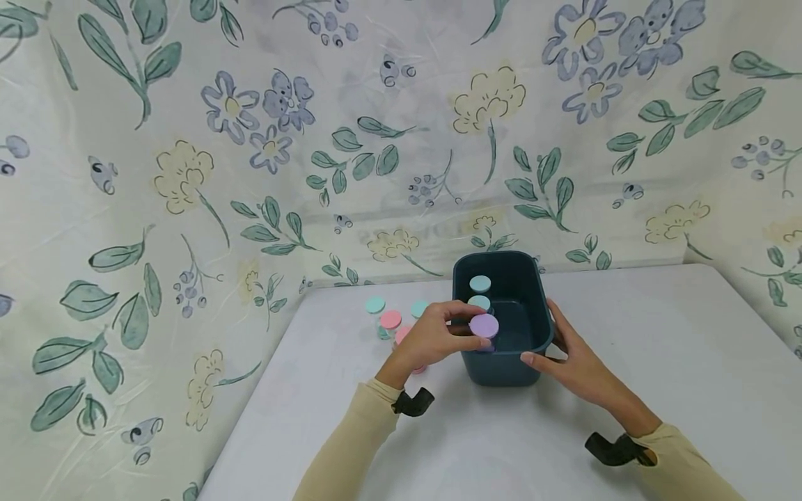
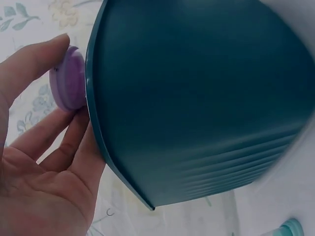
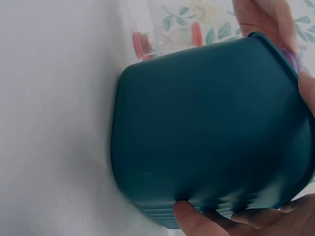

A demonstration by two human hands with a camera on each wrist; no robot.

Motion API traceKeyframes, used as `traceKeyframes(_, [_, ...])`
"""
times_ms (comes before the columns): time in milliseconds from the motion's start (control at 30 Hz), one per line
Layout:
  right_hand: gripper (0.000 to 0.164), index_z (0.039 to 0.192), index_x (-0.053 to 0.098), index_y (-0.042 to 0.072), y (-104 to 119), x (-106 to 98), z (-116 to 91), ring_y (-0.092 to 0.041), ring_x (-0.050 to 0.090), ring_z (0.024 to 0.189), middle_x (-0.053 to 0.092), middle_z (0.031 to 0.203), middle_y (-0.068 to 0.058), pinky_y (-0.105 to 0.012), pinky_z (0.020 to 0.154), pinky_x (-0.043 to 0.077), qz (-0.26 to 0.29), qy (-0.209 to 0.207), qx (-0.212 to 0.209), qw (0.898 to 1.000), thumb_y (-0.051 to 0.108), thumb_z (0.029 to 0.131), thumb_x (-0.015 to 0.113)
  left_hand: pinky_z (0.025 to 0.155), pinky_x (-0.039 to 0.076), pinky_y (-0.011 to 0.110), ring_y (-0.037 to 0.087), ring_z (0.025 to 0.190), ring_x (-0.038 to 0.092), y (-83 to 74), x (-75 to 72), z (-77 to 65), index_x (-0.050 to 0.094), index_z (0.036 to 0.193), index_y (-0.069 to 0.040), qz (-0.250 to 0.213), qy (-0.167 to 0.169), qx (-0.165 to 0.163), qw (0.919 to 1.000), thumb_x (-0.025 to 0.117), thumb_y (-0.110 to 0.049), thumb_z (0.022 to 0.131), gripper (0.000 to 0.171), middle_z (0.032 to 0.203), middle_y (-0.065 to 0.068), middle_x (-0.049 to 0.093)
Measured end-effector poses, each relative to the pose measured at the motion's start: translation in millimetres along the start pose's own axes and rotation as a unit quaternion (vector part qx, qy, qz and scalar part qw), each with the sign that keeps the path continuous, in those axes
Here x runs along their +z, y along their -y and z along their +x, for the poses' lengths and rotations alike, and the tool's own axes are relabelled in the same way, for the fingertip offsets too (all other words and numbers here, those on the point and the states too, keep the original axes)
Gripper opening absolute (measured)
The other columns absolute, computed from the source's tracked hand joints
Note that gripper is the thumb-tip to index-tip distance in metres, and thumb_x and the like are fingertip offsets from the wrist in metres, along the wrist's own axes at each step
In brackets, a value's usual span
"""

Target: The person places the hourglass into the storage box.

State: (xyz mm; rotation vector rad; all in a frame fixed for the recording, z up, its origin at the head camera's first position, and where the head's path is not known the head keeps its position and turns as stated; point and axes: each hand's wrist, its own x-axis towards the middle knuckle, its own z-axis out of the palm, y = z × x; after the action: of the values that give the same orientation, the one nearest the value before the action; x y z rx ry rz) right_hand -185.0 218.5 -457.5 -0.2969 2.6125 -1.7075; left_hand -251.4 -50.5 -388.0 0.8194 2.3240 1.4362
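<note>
My left hand [image 1: 438, 332] pinches a small jar by its purple lid [image 1: 484, 325] between thumb and fingers, at the near left rim of a dark teal bin [image 1: 501, 370]. In the left wrist view the purple lid [image 2: 69, 81] shows just beyond the bin's rim, and the bin wall hides the jar below it. My right hand [image 1: 573, 358] holds the bin's near right side, thumb at the rim and fingers [image 3: 194, 219] along the outer wall. Inside the bin, along its left side, stand two jars with light blue lids [image 1: 480, 284].
Left of the bin, several small clear jars with pink lids [image 1: 390, 319] and mint lids [image 1: 375, 305] stand on the white table [image 1: 301, 403], partly hidden by my left hand. A floral cloth [image 1: 401, 174] hangs behind the table's far edge.
</note>
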Motion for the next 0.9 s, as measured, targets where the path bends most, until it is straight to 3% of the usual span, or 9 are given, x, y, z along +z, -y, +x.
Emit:
traceKeyframes(233, [0.108, 0.167, -0.009, 0.024, 0, 0, 0, -0.059, 0.025, 0.151, 0.009, 0.173, -0.025, -0.067, 0.106, 0.044, 0.001, 0.002, 0.001, 1.0, 0.035, 0.097, 0.073, 0.1, 0.058, 0.029, 0.016, 0.111, 0.069, -5.4, 1.1, 1.5, 0.067, 0.135, -0.012, 0.087, 0.019, -0.001, 0.9961, 0.086, -0.023, 0.085, 0.054, 0.129, 0.004, 0.069])
traceKeyframes(600, [0.107, 0.167, -0.008, 0.022, 0, 0, 0, -0.059, 0.025, 0.151, 0.008, 0.173, -0.026, -0.067, 0.107, 0.044, 0.001, 0.003, 0.0, 1.0, 0.034, 0.098, 0.072, 0.1, 0.056, 0.023, 0.016, 0.117, 0.07, -7.8, -6.9, 10.9, 0.069, 0.133, -0.011, 0.143, 0.066, 0.005, 0.9875, 0.085, -0.024, 0.087, 0.051, 0.13, 0.002, 0.072])
traceKeyframes(900, [0.106, 0.167, -0.008, 0.023, 1, 0, -1, -0.059, 0.025, 0.151, 0.008, 0.173, -0.025, -0.068, 0.107, 0.044, 0.0, 0.002, 0.002, 1.0, 0.035, 0.098, 0.072, 0.089, 0.056, 0.02, 0.012, 0.102, 0.065, -10.0, -16.3, 26.6, 0.072, 0.129, -0.014, 0.215, 0.118, 0.029, 0.969, 0.085, -0.024, 0.086, 0.046, 0.118, 0.0, 0.074])
